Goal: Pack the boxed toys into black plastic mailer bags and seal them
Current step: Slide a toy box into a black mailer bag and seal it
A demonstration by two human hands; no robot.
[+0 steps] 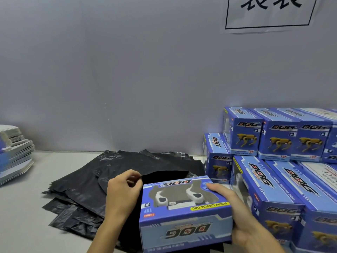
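Observation:
A blue boxed toy dog lies upside down to me at the bottom centre, its far end at the open mouth of a black mailer bag. My right hand grips the box along its right side. My left hand pinches the bag's upper edge, lifting the mouth open. That bag rests on a loose pile of black mailer bags spread over the white table.
Several stacked blue toy dog boxes fill the right side, two layers high. A stack of flat printed sheets sits at the left edge. A grey wall with a paper sign rises behind the table.

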